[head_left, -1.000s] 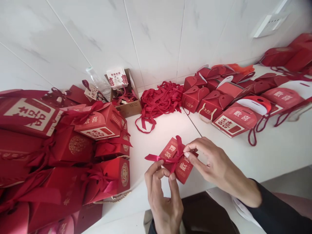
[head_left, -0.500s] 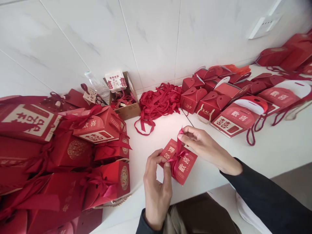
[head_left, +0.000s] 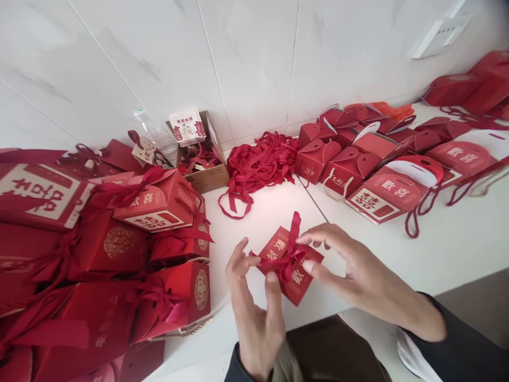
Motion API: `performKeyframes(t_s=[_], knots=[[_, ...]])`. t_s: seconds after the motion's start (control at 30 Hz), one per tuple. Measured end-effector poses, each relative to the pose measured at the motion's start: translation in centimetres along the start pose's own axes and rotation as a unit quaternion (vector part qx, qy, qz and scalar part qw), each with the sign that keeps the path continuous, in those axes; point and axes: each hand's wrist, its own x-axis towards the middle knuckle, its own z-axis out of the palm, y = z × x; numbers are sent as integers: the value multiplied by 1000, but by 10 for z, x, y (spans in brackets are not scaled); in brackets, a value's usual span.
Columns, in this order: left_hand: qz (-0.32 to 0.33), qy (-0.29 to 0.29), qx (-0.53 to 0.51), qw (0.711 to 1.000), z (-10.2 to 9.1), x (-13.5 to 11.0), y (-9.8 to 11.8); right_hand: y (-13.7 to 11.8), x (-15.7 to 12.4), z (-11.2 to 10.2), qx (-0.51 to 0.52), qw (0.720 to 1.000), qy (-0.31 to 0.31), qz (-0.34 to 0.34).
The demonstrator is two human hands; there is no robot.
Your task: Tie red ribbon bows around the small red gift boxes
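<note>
Both hands on the bow, fingers parted!

Here's the action, just this side of the ribbon heap: a small red box lies on the white tabletop, gold characters showing, a shiny red bow across its middle. One tail points up towards the heap, the other runs out left!

In comes the left hand, thumb and index spread, the index right by that left tail; contact, I can't tell. Opposite, the right hand has thumb and index apart too, the tips by the bow and the box's edge, and whether they touch is hard to call.

Around the heap it's packed! Just left of it, a cardboard carton with printed cards on top. Farther left and nearer, ribbon-tied boxes piled high. Right of the heap, rows of red handled boxes, some with cord loops.
</note>
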Motion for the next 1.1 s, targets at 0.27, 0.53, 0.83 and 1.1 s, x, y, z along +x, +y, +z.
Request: performKeyframes(t_s=[0.27, 0.53, 0.83, 1.1], knots=[[119, -26, 130, 984, -3, -2, 4, 5, 0, 12, -39, 997, 31, -62], [38, -32, 59, 997, 3, -17, -5, 4, -3, 21, -96, 989, 80, -77], [-80, 18, -106, 991, 1, -20, -8, 3, -8, 12, 37, 992, 82, 88], [-92, -12, -88, 992, 0, 7, -14, 8, -37, 34, -35, 993, 92, 67]])
